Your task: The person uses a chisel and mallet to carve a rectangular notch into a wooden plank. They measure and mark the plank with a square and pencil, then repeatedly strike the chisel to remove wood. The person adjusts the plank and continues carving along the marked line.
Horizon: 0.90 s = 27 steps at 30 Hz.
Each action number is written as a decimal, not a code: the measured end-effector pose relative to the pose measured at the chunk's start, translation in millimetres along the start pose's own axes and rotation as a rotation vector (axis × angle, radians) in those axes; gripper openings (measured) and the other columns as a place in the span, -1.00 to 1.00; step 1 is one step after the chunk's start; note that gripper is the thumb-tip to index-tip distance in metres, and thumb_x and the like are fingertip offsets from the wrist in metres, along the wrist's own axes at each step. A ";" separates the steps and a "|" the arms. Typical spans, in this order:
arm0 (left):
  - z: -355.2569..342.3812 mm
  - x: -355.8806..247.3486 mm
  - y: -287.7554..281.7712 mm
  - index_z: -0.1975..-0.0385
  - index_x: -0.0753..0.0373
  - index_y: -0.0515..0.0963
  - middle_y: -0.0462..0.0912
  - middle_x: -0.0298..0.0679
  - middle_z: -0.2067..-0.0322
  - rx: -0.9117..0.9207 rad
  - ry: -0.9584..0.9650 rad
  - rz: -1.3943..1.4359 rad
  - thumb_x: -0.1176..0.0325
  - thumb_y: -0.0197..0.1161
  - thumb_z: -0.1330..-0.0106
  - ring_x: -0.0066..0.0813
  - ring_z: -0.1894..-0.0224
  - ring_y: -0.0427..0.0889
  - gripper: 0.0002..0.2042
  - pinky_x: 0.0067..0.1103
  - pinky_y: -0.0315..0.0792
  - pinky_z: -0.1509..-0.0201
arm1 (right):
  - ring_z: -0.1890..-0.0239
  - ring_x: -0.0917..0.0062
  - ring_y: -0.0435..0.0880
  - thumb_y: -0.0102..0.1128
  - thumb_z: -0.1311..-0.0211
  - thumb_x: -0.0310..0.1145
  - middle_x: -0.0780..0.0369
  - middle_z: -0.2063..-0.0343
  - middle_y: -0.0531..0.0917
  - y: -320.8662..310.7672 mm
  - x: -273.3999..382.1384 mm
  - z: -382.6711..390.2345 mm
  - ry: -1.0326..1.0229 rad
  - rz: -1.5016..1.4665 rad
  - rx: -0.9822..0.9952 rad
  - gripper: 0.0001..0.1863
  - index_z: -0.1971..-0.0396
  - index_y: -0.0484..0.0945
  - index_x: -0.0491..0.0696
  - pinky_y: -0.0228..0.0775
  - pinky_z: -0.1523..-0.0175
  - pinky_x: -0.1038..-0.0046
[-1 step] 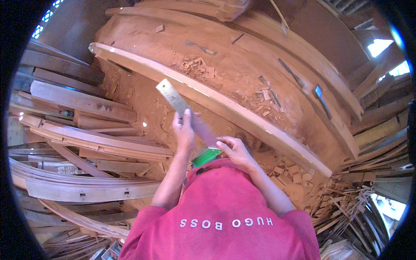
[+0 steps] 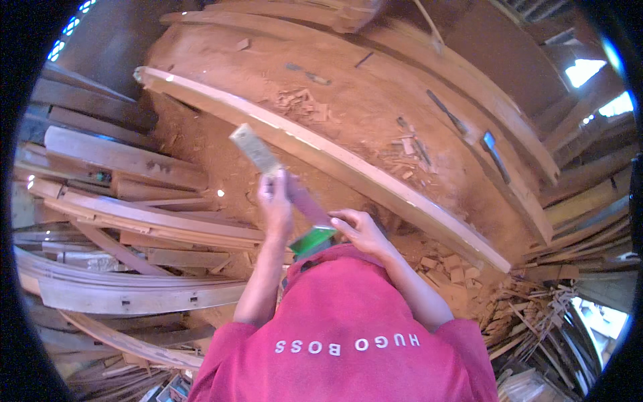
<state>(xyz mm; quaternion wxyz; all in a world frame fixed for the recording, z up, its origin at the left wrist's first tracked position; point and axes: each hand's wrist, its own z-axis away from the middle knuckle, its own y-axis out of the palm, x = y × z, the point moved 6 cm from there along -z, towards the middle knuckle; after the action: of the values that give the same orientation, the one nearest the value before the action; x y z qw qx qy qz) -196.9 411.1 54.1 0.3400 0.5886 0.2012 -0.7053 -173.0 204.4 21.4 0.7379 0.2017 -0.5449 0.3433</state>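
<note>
Between my hands is a try square, its flat metal blade (image 2: 255, 149) slanting from upper left to lower right. The blade has a hole near its far end, and its lower part looks reddish. A green handle (image 2: 312, 239) crosses its near end, close to my chest. My left hand (image 2: 276, 201) is closed around the middle of the blade. At the near end, by the handle, the bent fingers of my right hand (image 2: 362, 231) pinch the square's corner. Beyond it, a long wooden beam (image 2: 321, 141) runs diagonally across the ground.
Curved planks (image 2: 140, 295) are stacked on the left. Past the beam lie wood chips (image 2: 305, 106), a chisel-like tool (image 2: 311, 76), a long dark tool (image 2: 447, 112) and another dark tool with a blue glint (image 2: 496, 157). Scrap strips (image 2: 536, 321) pile up at lower right.
Both my hands and the try square have shifted slightly to the left. My grip looks the same, and the whole view has moved a little.
</note>
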 end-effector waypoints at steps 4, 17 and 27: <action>1.8 2.5 -45.3 0.10 0.22 0.47 0.58 -0.36 0.29 -0.282 0.179 -0.089 0.31 0.18 -0.43 -0.59 0.29 0.55 -0.83 -0.59 0.47 0.23 | 0.08 0.42 0.66 0.18 -0.35 -0.20 0.07 0.14 0.70 -70.0 -15.5 -16.6 -0.007 0.342 -0.061 -0.62 0.00 0.58 -0.18 0.46 -0.04 0.40; 88.8 85.1 -16.0 0.09 0.31 0.47 0.54 -0.34 0.29 -0.676 -0.020 -0.343 0.29 0.18 -0.43 -0.60 0.25 0.46 -0.78 -0.58 0.40 0.14 | 0.30 0.28 0.75 0.25 -0.20 -0.32 0.04 0.33 0.72 -374.8 -115.4 -115.8 -0.050 0.572 -0.437 -0.74 0.16 0.65 -0.12 0.56 0.16 0.31; 164.7 110.2 31.7 -0.01 0.34 0.41 0.53 -0.27 0.18 -0.723 -0.195 -0.426 0.29 0.14 -0.45 -0.48 0.13 0.49 -0.71 -0.54 0.39 -0.01 | 0.17 0.17 0.69 0.20 -0.19 -0.35 0.04 0.25 0.69 -331.1 -62.8 -362.8 -0.363 0.865 -0.249 -0.75 0.15 0.63 -0.09 0.52 0.06 0.19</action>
<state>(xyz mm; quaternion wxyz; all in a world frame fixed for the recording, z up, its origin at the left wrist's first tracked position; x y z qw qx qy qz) -296.8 249.9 -11.5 0.3888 0.3074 0.5194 -0.6961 298.4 204.0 -130.3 0.4392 -0.0768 -0.7356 0.5101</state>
